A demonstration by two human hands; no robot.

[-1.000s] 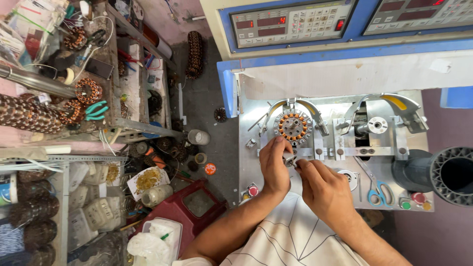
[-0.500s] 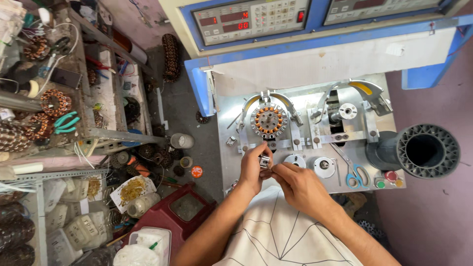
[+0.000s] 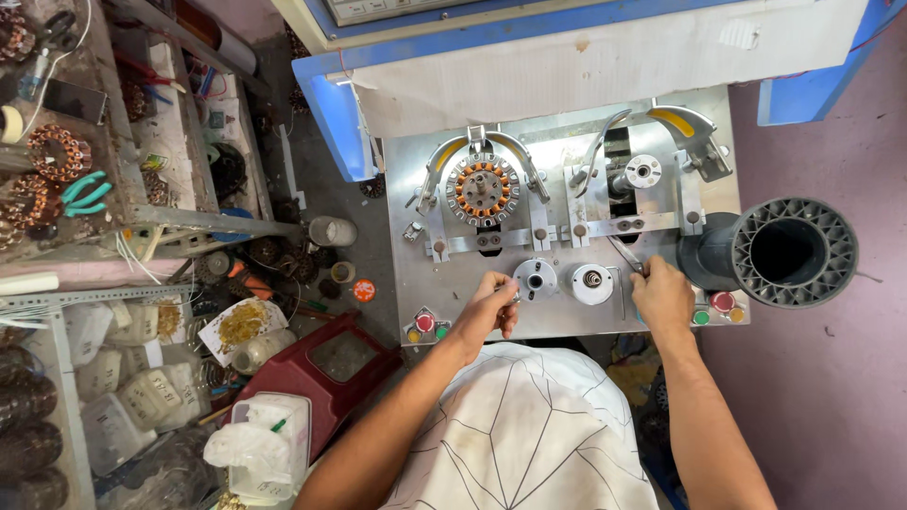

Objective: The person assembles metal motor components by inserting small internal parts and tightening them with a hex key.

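left hand [image 3: 488,310] curled shut, contents hidden, beside round metal hub [image 3: 535,280] | right hand [image 3: 662,295] grips thin metal tool [image 3: 625,255], handle hidden | copper-wound stator [image 3: 482,189] far, on steel bench [image 3: 567,151]

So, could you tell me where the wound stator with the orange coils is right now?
In the head view, the stator sits clamped on the left fixture of the metal plate, above the left hand.

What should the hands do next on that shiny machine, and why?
Probably lift the scissors: the right hand rests on their handles at the metal plate's right edge, with the blades pointing up toward the stator clamped in its holder. The left hand sits curled beside the round knob, holding nothing clearly visible.
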